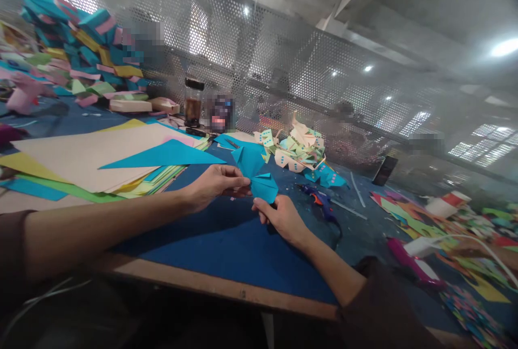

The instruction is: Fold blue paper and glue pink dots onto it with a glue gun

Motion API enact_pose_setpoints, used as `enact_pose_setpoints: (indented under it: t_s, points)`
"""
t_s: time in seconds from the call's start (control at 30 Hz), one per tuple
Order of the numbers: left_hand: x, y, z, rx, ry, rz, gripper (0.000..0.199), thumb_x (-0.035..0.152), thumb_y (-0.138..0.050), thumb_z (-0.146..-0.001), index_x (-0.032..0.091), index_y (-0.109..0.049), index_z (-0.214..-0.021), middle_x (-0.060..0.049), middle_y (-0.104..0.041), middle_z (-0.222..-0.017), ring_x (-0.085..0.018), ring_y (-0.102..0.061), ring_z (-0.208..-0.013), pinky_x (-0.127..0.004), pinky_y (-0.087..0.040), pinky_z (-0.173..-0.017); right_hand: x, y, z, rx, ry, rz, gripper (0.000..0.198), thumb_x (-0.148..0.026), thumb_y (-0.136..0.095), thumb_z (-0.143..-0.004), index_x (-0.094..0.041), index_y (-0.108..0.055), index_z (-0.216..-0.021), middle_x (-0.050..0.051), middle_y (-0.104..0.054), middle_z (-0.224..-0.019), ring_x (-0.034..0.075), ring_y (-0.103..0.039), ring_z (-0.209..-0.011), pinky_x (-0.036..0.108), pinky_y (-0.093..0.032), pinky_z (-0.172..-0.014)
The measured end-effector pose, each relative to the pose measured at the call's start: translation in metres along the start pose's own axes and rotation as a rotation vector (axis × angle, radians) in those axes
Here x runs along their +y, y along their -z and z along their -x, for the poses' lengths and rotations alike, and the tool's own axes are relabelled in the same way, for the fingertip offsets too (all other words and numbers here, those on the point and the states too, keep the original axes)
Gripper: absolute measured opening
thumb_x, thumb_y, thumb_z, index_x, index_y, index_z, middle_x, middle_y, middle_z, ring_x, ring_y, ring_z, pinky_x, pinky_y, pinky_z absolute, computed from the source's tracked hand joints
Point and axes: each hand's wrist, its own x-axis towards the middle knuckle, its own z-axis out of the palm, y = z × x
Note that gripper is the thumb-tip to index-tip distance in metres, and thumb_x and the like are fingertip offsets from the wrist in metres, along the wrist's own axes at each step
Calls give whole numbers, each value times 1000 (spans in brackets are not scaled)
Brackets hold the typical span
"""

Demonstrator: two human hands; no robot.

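Observation:
A folded blue paper piece [264, 187], pinched in the middle and fanning out at both ends like a bow, is held above the blue tabletop [226, 246]. My left hand [218, 186] closes on its narrow middle between thumb and fingers. With thumb and bent fingers, my right hand [281, 218] grips the lower right edge of the same paper. Behind the left hand, a blue paper triangle [170, 155] lies on a stack of coloured sheets. A blue hot glue gun [319, 200] rests on the table to the right of my right hand.
A heap of folded paper pieces [301, 146] sits behind the hands. Clear glue sticks [358, 190] lie near a phone [384, 170]. Farther right are a paper cup [449, 203] and a pink-and-white device [416, 265]. A lidded jar [193, 102] stands at the back. The wooden table edge [226, 285] runs in front.

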Motion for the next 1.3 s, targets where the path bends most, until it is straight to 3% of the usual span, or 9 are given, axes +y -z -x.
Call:
enact_pose_setpoints:
  t_s: [0.23, 0.43, 0.63, 0.87, 1.3]
  points:
    - [1, -2, 1, 37, -15, 14, 26, 36, -84, -71, 17, -66, -68, -5, -75, -72, -16, -70, -73, -27, -51, -68, 5, -1, -3, -65, -34, -95, 44, -54, -54, -94, -15, -69, -79, 0, -63, -58, 11, -57, -52, 23, -43, -54]
    - [2, -2, 1, 54, -7, 26, 26, 36, -85, -70, 17, -67, -68, -5, -75, -72, -18, -70, -74, -28, -52, -69, 9, -3, -2, -89, -90, -112, 53, -63, -53, -92, -16, -67, -71, 0, -61, -54, 10, -54, -48, 22, -41, -51]
    - [1, 0, 0, 33, -19, 36, 27, 36, -85, -70, 17, -66, -68, -5, -75, -74, -18, -71, -76, -28, -53, -69, 8, -1, -1, -51, -94, -12, 54, -61, -51, -93, -17, -65, -66, -2, -56, -48, 9, -51, -45, 22, -39, -51]
    - [1, -1, 1, 38, -13, 16, 29, 37, -86, -68, 17, -66, -68, -5, -75, -72, -18, -70, -74, -27, -51, -68, 6, -2, -1, -96, -100, -135, 54, -64, -55, -90, -16, -67, -70, 0, -62, -53, 10, -54, -46, 22, -41, -50]
    - [0, -2, 0, 22, -15, -8, 29, 40, -86, -68, 18, -66, -69, -5, -76, -74, -16, -70, -73, -26, -50, -67, 6, 0, 0, -65, -120, -65, 55, -65, -59, -87, -17, -63, -60, -1, -55, -43, 9, -47, -40, 22, -35, -45]
